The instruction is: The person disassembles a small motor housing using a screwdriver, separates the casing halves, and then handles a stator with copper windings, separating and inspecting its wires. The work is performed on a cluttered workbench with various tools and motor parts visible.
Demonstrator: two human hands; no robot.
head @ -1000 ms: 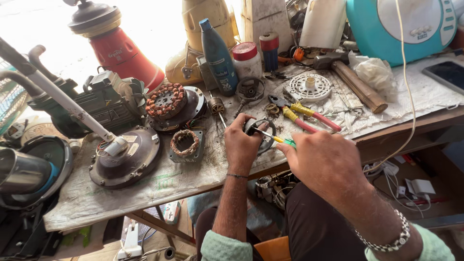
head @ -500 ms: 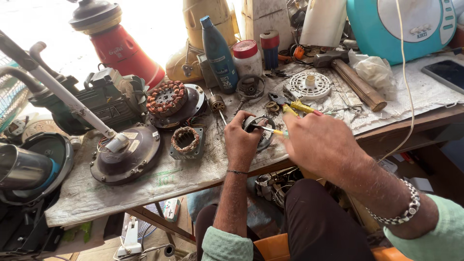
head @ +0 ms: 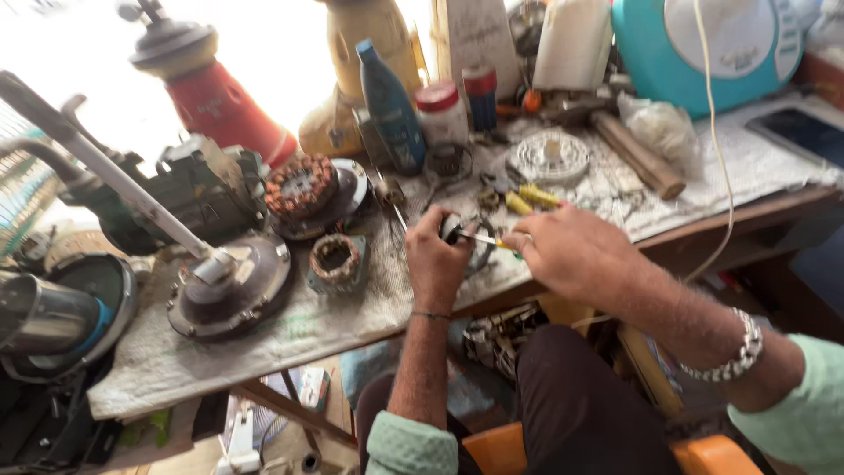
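Note:
My left hand [head: 435, 262] grips a small dark round motor part [head: 454, 230] on the cloth-covered workbench [head: 290, 330], near its front edge. My right hand [head: 571, 255] holds a yellow-handled screwdriver [head: 489, 240] whose thin shaft points left into that part. The two hands are almost touching. A small copper-wound stator [head: 335, 260] lies just left of my left hand, and a bigger copper-wound stator [head: 303, 188] sits behind it on a round metal plate.
A metal disc with a white pole [head: 224, 281] lies at the left. Pliers with yellow handles [head: 527, 197], a white round spool [head: 551, 157], a wooden handle [head: 637, 154], a blue bottle [head: 389, 105], jars and a teal appliance [head: 712, 44] crowd the back. A white cord [head: 716, 167] hangs over the right edge.
The view has shifted slightly. My right hand has moved left, bringing the screwdriver tip into the part held by my left hand, which stays in place.

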